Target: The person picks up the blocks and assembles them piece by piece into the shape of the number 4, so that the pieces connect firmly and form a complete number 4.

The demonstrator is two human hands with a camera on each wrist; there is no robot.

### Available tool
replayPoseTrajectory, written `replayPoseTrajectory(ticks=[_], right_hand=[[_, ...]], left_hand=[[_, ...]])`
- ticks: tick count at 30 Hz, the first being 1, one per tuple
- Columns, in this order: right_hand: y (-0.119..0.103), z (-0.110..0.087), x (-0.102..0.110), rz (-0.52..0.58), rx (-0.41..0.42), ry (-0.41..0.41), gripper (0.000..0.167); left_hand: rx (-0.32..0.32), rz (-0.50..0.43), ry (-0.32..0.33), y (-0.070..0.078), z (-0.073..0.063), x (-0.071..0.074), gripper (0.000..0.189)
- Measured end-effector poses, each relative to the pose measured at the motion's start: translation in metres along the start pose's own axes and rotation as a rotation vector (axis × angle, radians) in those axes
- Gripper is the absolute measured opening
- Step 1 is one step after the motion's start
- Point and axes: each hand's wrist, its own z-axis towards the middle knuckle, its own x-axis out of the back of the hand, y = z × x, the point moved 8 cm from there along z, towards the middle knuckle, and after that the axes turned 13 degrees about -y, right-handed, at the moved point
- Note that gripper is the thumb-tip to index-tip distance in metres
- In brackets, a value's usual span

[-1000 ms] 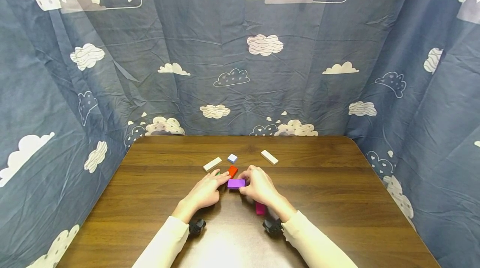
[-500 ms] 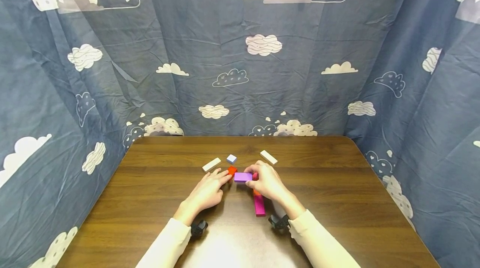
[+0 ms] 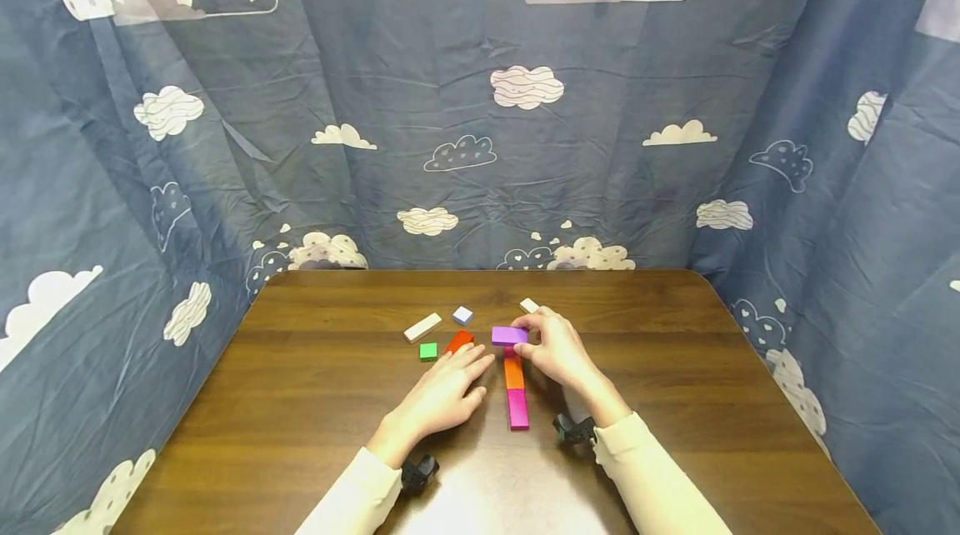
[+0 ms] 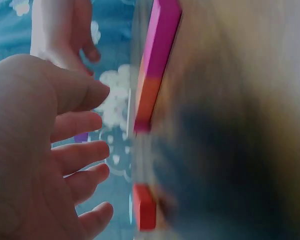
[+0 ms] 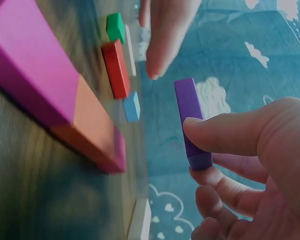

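My right hand (image 3: 558, 349) pinches a purple block (image 3: 507, 336) between thumb and fingers, near one end. In the right wrist view the purple block (image 5: 190, 117) is off the table. Beneath it in the head view, a straight row runs away from me: a magenta block (image 3: 518, 410), an orange block (image 3: 513, 374) and a small pink block (image 5: 120, 150) at the far end. To the left of this row is my left hand (image 3: 442, 393), palm down with fingers spread and holding nothing. Just beyond its fingers lies a red block (image 3: 459, 341), partly covered by them in the head view.
Left of the red block sits a green block (image 3: 428, 352). Farther back are a white block (image 3: 423, 327), a small light-blue block (image 3: 462, 316) and another white block (image 3: 529, 306), partly behind my right hand. A cloud-patterned curtain hangs behind the wooden table (image 3: 300, 402).
My right hand has carried the purple block right and away from me, over the row's far end. My left hand has drawn back rightward from the red block, uncovering the green block.
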Motion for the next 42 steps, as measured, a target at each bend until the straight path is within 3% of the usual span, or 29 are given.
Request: replayPoseTrajectory(ticks=[6,14,25,36,42], right_hand=[[0.018,0.001,0.009,-0.005,-0.023,0.018,0.028],[0.037,0.000,0.008,-0.008,-0.046,-0.017,0.027],[0.063,-0.003,0.001,-0.027,-0.070,-0.048,0.025],[0.069,-0.006,-0.008,-0.025,-0.078,-0.127,0.027],[0.069,-0.006,-0.009,-0.009,-0.084,-0.131,0.030]], left_hand=[[-0.043,0.017,-0.031,0.026,0.004,-0.013,0.059],[-0.050,0.024,-0.031,0.042,0.002,-0.029,0.069],[-0.029,-0.003,-0.056,0.044,0.004,-0.041,0.074],[-0.028,0.026,-0.050,0.045,0.004,-0.044,0.071],[-0.025,0.022,-0.047,0.045,0.004,-0.045,0.069]])
